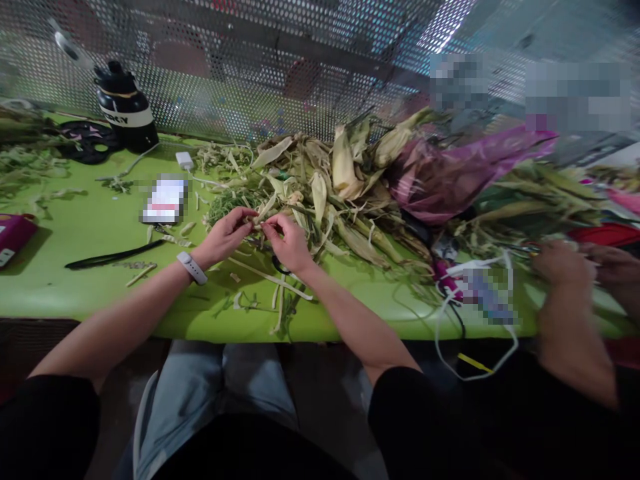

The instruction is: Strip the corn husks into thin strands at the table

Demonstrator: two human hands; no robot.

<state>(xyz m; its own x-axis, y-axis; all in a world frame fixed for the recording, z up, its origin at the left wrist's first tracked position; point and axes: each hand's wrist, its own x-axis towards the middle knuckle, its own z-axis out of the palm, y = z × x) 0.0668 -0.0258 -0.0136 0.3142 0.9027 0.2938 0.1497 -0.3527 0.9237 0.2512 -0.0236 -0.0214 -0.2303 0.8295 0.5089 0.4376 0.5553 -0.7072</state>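
Observation:
Over the green table point(120, 300), my left hand point(227, 235) and my right hand point(287, 245) meet with fingertips pinched, almost touching. Between them is a small pale strip of corn husk point(258, 222), mostly covered by the fingers. Just behind lies a heap of dry corn husks point(320, 193), with a bundle of thin green strands point(233, 205) at its left edge. Several pale husk strips point(273, 277) and small scraps lie below my hands. A white band point(191, 268) is on my left wrist.
A lit phone point(165, 200) and black strap point(117, 255) lie left, near a black bottle point(125, 110). A purple plastic bag point(445, 177) rests on the husks. At right are a white cable point(440, 333) and a co-worker's hands point(565, 263). Perforated metal mesh point(225, 73) stands behind.

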